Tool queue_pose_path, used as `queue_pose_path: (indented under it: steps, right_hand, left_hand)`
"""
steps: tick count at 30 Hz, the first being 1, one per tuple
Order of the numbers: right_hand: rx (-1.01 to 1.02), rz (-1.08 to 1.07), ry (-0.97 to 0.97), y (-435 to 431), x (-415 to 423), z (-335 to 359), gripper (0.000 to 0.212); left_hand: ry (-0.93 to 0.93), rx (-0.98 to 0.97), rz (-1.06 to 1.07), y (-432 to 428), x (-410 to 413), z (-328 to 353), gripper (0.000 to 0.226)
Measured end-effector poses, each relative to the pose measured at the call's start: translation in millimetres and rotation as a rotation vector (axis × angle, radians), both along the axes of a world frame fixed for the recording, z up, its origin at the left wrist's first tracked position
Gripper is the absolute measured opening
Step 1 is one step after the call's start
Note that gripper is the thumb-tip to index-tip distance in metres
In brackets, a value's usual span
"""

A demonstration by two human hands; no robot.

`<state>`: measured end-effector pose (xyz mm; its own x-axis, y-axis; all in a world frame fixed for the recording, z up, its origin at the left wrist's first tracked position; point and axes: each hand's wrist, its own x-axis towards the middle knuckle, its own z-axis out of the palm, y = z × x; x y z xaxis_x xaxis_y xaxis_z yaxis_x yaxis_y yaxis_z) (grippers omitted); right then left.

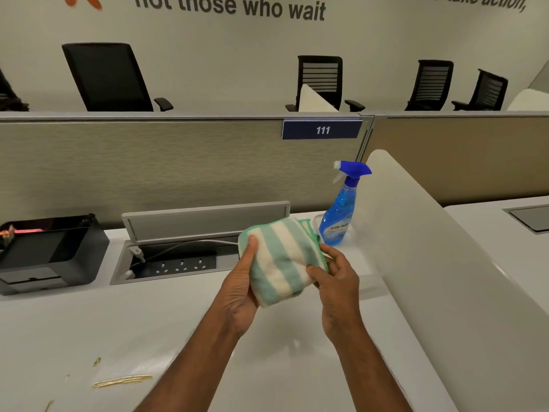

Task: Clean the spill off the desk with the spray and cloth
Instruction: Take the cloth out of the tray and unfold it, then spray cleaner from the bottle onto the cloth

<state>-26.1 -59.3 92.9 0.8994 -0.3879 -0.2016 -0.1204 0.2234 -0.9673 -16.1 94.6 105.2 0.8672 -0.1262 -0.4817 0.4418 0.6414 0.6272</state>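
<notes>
- Nearest to us on the white desk (282,367) we count one long yellowish smear (122,381) at the lower left, with a few small flecks of the same colour around it.
- Our two hands hold one folded cloth (279,260), striped green and cream, lifted above the desk near its middle.
- The left hand (240,295) cups the cloth from the left, thumb pressed flat on top and the other fingers hidden beneath it.
- The right hand (338,289) pinches the cloth's right edge between thumb and curled fingers.
- Just behind the cloth one spray bottle (340,217) of blue liquid stands upright on the desk, with a blue trigger head; its label is too blurred for us to read.
- Left of the hands one cable hatch (178,260) is open, its lid tilted up, showing one power strip with three sockets and a white cable.
- At the far left sits one black tray (53,254).
- On the divider panel (148,168) behind, one dark blue plate (322,130) reads "111".
- Beyond the panel we count four whole black chairs (110,77), plus part of another at the left edge.
- The wall lettering (230,7) reads "not those who wait" and, blurred, "take action,".
</notes>
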Motion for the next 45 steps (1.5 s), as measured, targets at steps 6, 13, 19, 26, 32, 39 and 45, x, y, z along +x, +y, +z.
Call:
queue_pose_path:
  steps: [6,13,19,26,32,39,45]
  right_hand:
    - [0.338,0.032,0.232,9,3,5,0.042]
    - [0.428,0.079,0.086,15,24,6,0.041]
    - [0.068,0.257,-0.035,-5,39,9,0.051]
    - [-0.157,0.441,-0.057,1,47,3,0.037]
    - [-0.229,0.091,-0.016,-9,73,2,0.054]
    - [-0.44,-0.3,-0.022,-63,142,7,0.08]
    - [-0.413,-0.158,-0.14,-67,176,7,0.064]
  left_hand:
    - [-0.002,-0.068,0.131,-9,-1,-7,0.038]
    - [-0.072,-0.015,0.132,-7,-7,-19,0.05]
    - [-0.073,0.046,-0.134,31,-4,-23,0.044]
    - [-0.108,0.218,-0.207,24,7,-23,0.064]
    - [-0.124,0.227,0.055,1,19,-22,0.035]
    - [-0.178,0.106,0.196,-3,31,-17,0.039]
    - [-0.204,0.074,0.237,2,38,-20,0.046]
